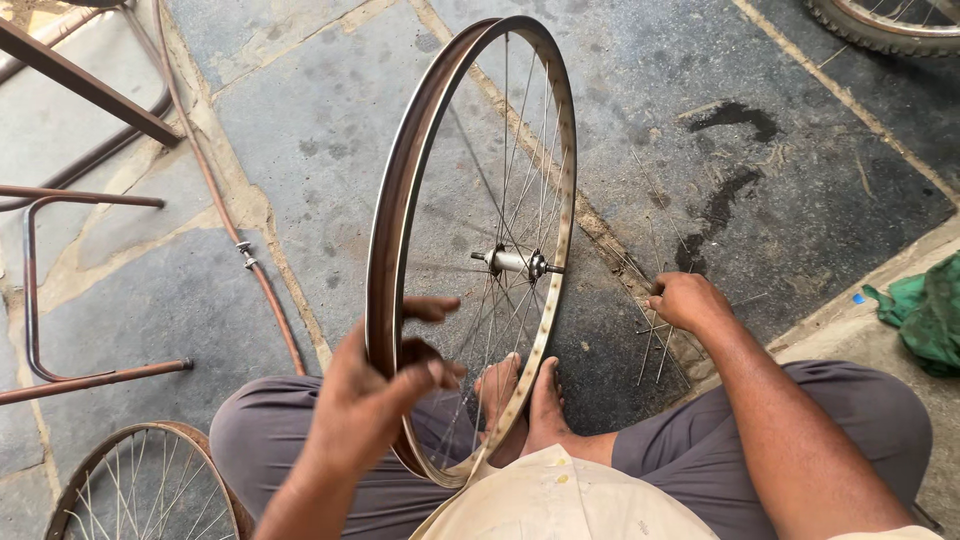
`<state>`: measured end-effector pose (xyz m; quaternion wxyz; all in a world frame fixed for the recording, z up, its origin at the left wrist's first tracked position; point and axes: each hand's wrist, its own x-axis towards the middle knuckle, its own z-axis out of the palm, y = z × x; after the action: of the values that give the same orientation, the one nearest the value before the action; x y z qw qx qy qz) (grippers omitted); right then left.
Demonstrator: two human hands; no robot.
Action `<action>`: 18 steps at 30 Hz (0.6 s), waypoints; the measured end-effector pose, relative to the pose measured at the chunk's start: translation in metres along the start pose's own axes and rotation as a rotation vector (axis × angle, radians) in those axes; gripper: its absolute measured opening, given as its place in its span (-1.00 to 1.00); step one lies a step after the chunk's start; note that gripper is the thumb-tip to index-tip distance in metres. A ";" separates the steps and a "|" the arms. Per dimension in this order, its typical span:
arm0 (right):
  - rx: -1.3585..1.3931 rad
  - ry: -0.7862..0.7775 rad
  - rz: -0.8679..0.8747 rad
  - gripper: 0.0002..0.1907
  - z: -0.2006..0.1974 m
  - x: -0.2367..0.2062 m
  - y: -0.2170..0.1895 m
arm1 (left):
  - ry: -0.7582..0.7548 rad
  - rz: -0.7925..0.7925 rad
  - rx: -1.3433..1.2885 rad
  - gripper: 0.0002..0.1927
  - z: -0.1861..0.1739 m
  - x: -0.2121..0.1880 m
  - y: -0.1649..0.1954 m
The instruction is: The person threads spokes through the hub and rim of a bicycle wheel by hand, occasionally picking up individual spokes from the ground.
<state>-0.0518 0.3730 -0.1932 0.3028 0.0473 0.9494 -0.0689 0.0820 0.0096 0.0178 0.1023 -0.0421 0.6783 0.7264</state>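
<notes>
Head view: a bare bicycle wheel rim is held upright on its edge between the crossed legs of a seated person, its lower arc resting by the bare feet. The hub is seen at the centre, with thin spokes running out to the rim. The rim's near edge is gripped by the left hand — fingers curled around the rusty brown side. The right hand is lowered to the stone floor beside the wheel, closed on a few loose spokes from a scatter lying there. Grey trousers are worn. Another spoked wheel is seen at lower left — rusty metal tubing lies beyond it, and a green cloth is crumpled at far right
</notes>
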 end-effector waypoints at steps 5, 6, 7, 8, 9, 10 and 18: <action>0.047 -0.039 0.040 -0.67 -0.002 -0.009 0.001 | 0.014 -0.127 0.144 -0.44 0.001 0.057 0.057; 0.034 -0.037 0.027 -0.67 -0.002 -0.010 0.002 | 0.114 -0.135 0.356 -0.49 0.002 0.059 0.058; 0.022 -0.037 0.018 -0.67 -0.002 -0.010 0.002 | 0.211 -0.143 0.568 -0.51 0.003 0.059 0.055; 0.024 -0.020 0.018 -0.67 -0.003 -0.010 0.004 | 0.305 -0.148 0.778 -0.50 0.003 0.057 0.051; 0.024 -0.008 0.021 -0.67 -0.003 -0.009 0.005 | 0.290 -0.177 0.675 -0.48 0.003 0.053 0.045; 0.021 -0.001 0.024 -0.67 -0.002 -0.007 0.006 | 0.275 -0.212 0.570 -0.46 0.001 0.048 0.039; -0.012 0.012 -0.008 -0.66 0.008 0.004 0.000 | 0.049 0.163 0.213 -0.46 -0.014 0.025 0.003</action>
<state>-0.0504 0.3722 -0.2018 0.2972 0.0422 0.9517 -0.0643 0.0557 -0.0017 0.0145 0.0306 0.0065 0.7551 0.6549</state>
